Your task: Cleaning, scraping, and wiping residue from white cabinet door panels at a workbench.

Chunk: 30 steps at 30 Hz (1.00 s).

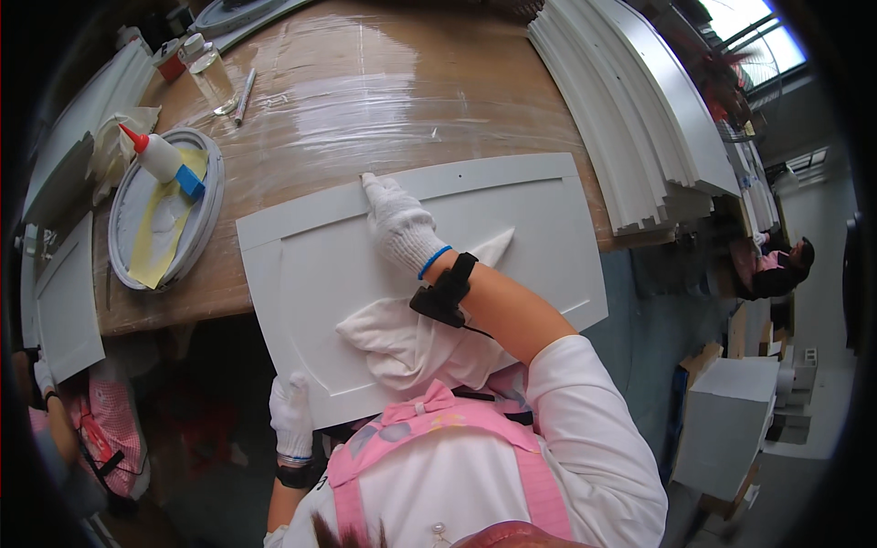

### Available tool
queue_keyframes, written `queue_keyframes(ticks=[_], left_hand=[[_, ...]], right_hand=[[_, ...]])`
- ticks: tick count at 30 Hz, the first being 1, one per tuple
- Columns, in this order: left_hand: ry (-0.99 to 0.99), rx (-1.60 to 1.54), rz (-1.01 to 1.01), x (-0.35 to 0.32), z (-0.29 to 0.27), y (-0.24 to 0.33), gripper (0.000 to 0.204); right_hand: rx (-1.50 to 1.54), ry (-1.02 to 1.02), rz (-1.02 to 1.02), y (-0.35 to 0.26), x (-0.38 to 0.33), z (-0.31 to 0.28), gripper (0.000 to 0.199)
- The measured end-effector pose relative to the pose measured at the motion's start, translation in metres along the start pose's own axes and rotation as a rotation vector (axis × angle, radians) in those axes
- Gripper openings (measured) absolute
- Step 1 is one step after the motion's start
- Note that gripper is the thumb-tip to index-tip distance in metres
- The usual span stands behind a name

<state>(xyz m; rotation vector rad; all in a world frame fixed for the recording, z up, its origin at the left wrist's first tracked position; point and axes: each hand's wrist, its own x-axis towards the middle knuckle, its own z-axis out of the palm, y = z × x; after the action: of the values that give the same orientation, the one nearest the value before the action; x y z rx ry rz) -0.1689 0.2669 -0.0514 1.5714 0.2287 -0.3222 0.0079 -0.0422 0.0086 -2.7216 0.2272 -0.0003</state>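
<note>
A white framed panel [539, 247], like a cabinet door, lies partly on the wrapped table and reaches over its near edge to my body. My left hand [290, 416], in a white knit glove, grips the panel's near left edge. My right hand [399, 224], gloved alike, rests across the far rail of the panel. Its fingers are drawn together, with a small tip at the far edge; what they hold is unclear. Beneath my right forearm a crumpled white cloth [411, 347] lies on the panel, its pointed corner showing beyond the arm.
Left on the table [484, 100], a round lid [212, 205] carries a red-tipped white squeeze bottle [162, 160], yellow sheet and blue block [190, 183]. Behind stand a clear bottle [212, 80] and marker [245, 97]. White boards [621, 110] are stacked right. Another person works at left.
</note>
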Motion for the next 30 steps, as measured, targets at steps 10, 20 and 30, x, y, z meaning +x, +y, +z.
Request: queue_keyframes(ticks=[10, 20, 30], left_hand=[[-0.004, -0.006, 0.048, 0.002, -0.007, -0.021, 0.063], [0.019, 0.029, -0.014, -0.004, 0.000, 0.000, 0.060], [-0.009, -0.004, 0.019, -0.004, -0.006, -0.026, 0.063]], right_hand=[[-0.323, 0.215, 0.429, 0.109, 0.006, -0.028, 0.054], [0.066, -0.181, -0.047, -0.133, -0.005, 0.040, 0.052], [-0.192, 0.070, 0.331, -0.047, -0.006, 0.008, 0.058]])
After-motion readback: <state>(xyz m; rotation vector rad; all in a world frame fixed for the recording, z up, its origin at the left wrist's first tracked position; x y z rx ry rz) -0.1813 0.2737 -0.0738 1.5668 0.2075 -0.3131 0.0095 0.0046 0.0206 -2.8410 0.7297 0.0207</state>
